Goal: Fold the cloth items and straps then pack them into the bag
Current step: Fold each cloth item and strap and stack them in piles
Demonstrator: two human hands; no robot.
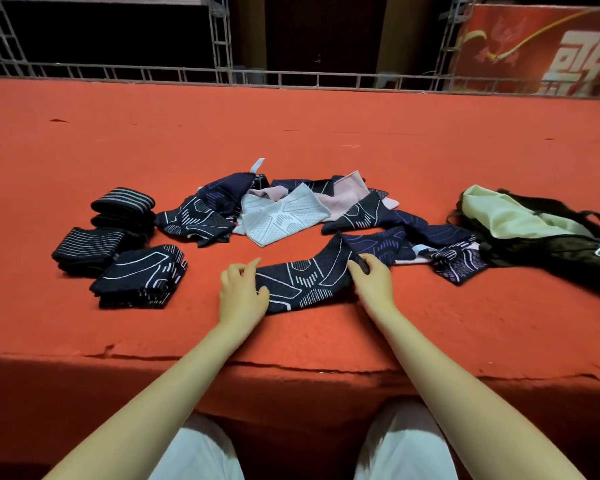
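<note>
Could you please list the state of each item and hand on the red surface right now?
Dark patterned cloth: spread flat, unfolded, held at both ends.
Left hand: grips the cloth's left end.
Right hand: pinches the cloth's right end.
Folded patterned stack: folded, set at left.
Striped straps: rolled or folded, stacked at left.
Loose pile: unfolded, tangled.
Bag: lying open, pale lining showing.

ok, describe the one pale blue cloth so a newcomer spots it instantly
Start at the red table and find the loose pile at its middle. The pale blue cloth lies on top at the pile's front, the only light, whitish-patterned piece among dark navy ones.
</note>
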